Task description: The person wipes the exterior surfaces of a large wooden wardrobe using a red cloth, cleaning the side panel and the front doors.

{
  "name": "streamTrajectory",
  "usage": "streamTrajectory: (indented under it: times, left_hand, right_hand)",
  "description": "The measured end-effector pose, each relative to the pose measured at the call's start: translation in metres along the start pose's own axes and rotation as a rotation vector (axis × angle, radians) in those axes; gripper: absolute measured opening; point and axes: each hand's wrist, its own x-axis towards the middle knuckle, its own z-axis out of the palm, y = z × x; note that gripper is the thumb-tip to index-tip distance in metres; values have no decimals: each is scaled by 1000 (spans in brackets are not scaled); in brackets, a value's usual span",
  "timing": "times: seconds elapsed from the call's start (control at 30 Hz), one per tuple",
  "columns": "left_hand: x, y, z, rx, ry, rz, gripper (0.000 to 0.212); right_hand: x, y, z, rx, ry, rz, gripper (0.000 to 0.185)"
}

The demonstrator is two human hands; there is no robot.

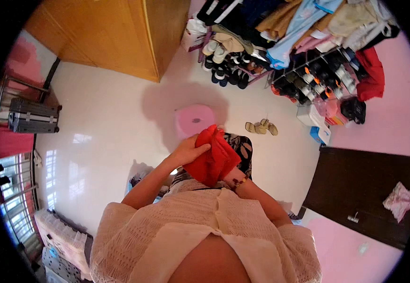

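Observation:
A bunched red cloth is in front of my waist. My left hand grips its left side, thumb on top and fingers mostly out of sight behind it. From the right, my right hand reaches under or into the cloth; its fingers are hidden, so its grip cannot be made out. A beaded bracelet circles the right wrist. Just beyond the cloth, a pink plastic stool stands on the pale floor.
Tan sandals lie right of the stool. A wooden wardrobe stands upper left, and a shoe rack with clothes above it upper right. A grey suitcase is at the far left, a dark door at the right.

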Motion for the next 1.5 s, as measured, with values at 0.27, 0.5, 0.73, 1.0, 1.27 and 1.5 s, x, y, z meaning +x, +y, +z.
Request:
streamTrajectory:
  times: [0.27,0.5,0.73,1.0,1.27,1.5]
  left_hand:
    - [23,11,-16,108,264,-36,47]
    - [36,7,-30,-143,514,32,47]
    - [-13,-2,-51,-392,634,85,49]
    - [-88,-29,-79,-487,709,-54,50]
    - [-112,-39,-111,-545,884,-52,51]
    - [-88,-56,-182,-494,909,-42,50]
  right_hand:
    - [50,-50,8,-182,-87,154,47]
    - [104,-92,34,-339,-195,300,48]
    - [129,-64,66,-373,-248,427,49]
    - [145,6,116,-422,-306,504,50]
    - [168,30,176,-416,-356,525,51]
    - [228,30,230,-382,-353,539,51]
